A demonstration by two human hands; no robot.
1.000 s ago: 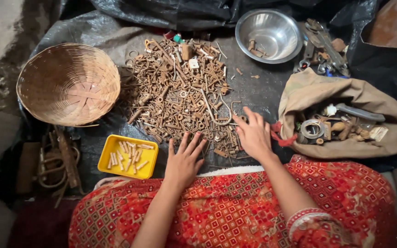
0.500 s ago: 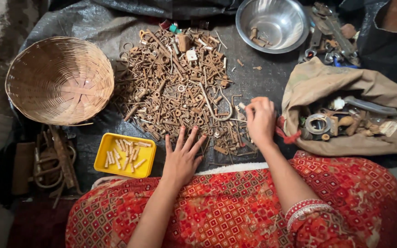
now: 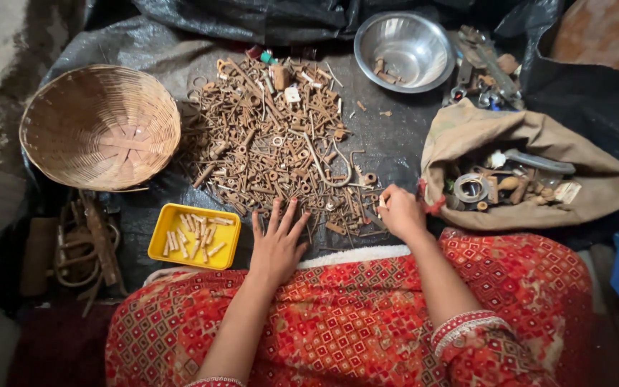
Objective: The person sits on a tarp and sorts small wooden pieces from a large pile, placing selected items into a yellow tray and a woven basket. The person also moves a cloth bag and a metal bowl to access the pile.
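A wide heap of rusty screws, bolts and small metal parts is spread over a black plastic sheet on the ground. My left hand lies flat at the heap's near edge, fingers spread, holding nothing. My right hand is curled at the heap's near right corner, fingertips pinched on a small pale piece. A yellow tray with several pale screws sits left of my left hand.
An empty woven basket stands at the left. A steel bowl with a few bits is at the back. A tan cloth bag of assorted hardware lies at the right. Rusty tools rest at the lower left.
My right hand has drawn back from the heap and curled, pinching a small piece. My left hand has stayed spread at the heap's near edge. The camera has shifted slightly.
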